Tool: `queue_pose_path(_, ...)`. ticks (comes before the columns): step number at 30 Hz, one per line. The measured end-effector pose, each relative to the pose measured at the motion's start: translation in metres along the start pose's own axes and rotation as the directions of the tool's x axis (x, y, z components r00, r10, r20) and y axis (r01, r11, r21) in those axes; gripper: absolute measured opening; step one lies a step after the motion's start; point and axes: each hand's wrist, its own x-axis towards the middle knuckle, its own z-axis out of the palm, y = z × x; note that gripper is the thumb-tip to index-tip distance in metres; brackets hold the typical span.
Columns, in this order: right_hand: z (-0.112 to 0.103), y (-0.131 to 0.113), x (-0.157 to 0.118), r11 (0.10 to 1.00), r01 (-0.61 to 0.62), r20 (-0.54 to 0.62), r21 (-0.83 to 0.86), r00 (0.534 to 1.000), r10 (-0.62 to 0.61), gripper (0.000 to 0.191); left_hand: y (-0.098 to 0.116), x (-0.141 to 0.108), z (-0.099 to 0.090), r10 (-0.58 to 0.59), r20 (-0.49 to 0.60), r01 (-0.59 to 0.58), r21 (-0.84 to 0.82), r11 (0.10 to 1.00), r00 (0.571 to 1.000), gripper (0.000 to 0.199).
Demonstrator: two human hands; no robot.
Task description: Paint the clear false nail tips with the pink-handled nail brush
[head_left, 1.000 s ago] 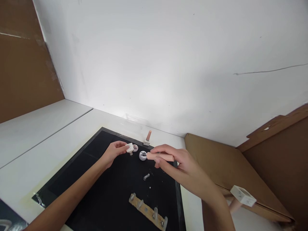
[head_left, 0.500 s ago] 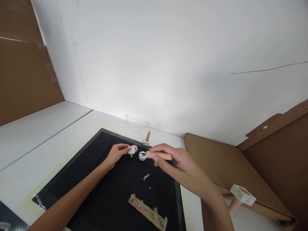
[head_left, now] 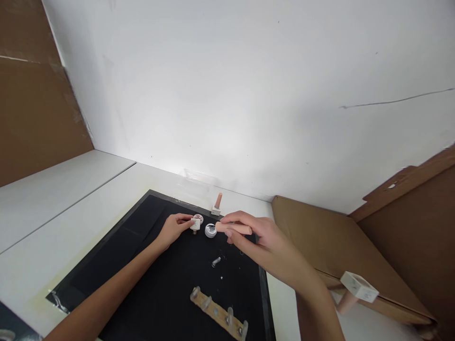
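Note:
Between its fingertips, my left hand pinches a small white block at the far part of the black mat. My right hand is closed around a peach-coloured cylindrical handle, held nearly level. A round white container sits on the mat, just left of the handle's end. Behind the white block lies another small round dish, partly hidden by it. Beyond the mat's far edge, a peach stick stands in a white block.
A wooden strip with several clear pegs lies on the near part of the mat. A small clear piece is at its middle. To the right are a cardboard box and a white square block on a peach stem.
The white block in my left hand has tilted and moved slightly down. The peach handle in my right hand has shifted a little to the left.

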Motion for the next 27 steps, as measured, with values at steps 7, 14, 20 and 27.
queue_pose_path(7,0.000,0.001,0.000,1.000,0.019,-0.013,-0.022,1.000,-0.019,0.018,-0.003,-0.001,0.002,0.079,0.016,-0.080,0.063,0.995,0.997,0.027)
queue_pose_path(14,0.000,0.003,-0.002,0.995,0.098,-0.078,-0.002,0.992,-0.098,0.019,0.011,-0.015,0.001,0.207,-0.024,-0.198,0.198,0.960,0.978,0.029)
queue_pose_path(20,0.000,0.003,-0.003,0.999,0.034,-0.063,0.002,0.997,-0.034,0.019,0.023,-0.042,0.009,0.229,0.355,-0.317,0.214,0.924,0.906,0.044)
queue_pose_path(27,-0.001,0.002,-0.003,0.999,0.040,-0.059,-0.020,0.997,-0.041,0.020,0.004,-0.055,0.040,0.169,0.462,-0.283,0.189,0.940,0.871,0.058)
